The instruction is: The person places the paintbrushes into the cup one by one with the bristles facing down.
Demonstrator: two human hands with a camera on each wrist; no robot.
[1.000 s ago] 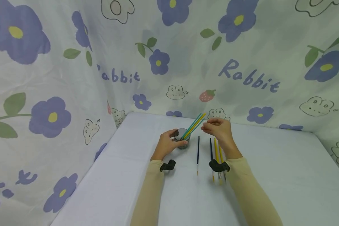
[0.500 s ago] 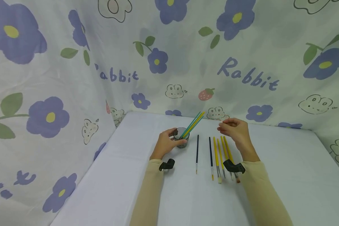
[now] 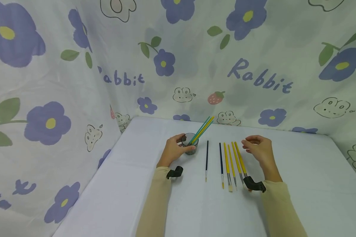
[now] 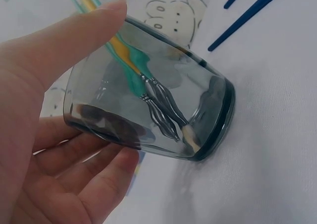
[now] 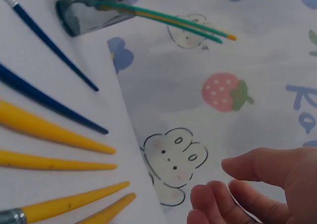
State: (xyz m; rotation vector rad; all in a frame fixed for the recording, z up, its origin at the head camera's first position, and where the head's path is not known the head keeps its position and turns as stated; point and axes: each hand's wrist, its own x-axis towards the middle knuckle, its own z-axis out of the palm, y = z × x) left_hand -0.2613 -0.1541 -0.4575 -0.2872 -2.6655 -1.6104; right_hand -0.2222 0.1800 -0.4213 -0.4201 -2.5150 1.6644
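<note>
The glass (image 4: 181,92), likely slick and breakable, is clasped by the left hand (image 3: 173,152). Yellow brushes (image 3: 226,158), probably light and stiff, left of the loosely curled, empty right hand (image 3: 260,148), are best pinched mid-handle.

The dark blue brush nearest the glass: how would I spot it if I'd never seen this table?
On the white table, find the glass held in the left hand. Just to its right lies a slim dark blue brush. Another dark blue brush lies further right beside four yellow brushes, but this one lies alone, a clear gap from that row.
</note>
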